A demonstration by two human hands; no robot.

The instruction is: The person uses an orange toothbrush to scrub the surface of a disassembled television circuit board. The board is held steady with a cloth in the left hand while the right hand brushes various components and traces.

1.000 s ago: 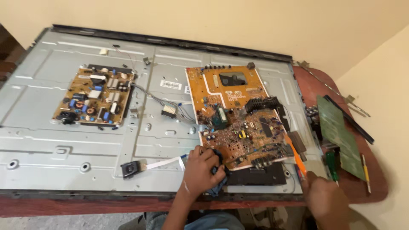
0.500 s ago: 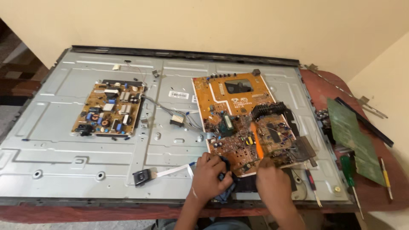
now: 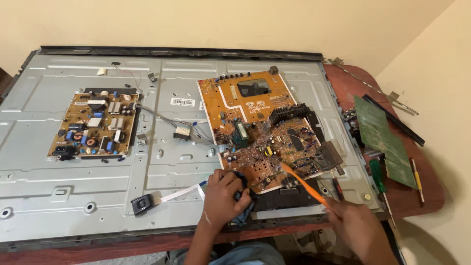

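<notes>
Head view: left hand [image 3: 223,198] clenches a dark cloth [image 3: 244,202] at the orange circuit board's [image 3: 265,132] edge, right hand [image 3: 360,226] grips an orange pry tool [image 3: 301,184]; board apparently still being worked.

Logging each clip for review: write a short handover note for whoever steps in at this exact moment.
Left hand: closed on a dark blue cloth, pressed at the near-left corner of the large orange circuit board.
Right hand: grips a slim orange plastic tool, tip over the board's near edge.
The board lies loose and skewed on the grey metal back panel of a flat screen. A smaller tan circuit board sits on the panel's left. A green-handled screwdriver and a green circuit board lie on the red table, right.
What is done or left cannot be told.
</notes>
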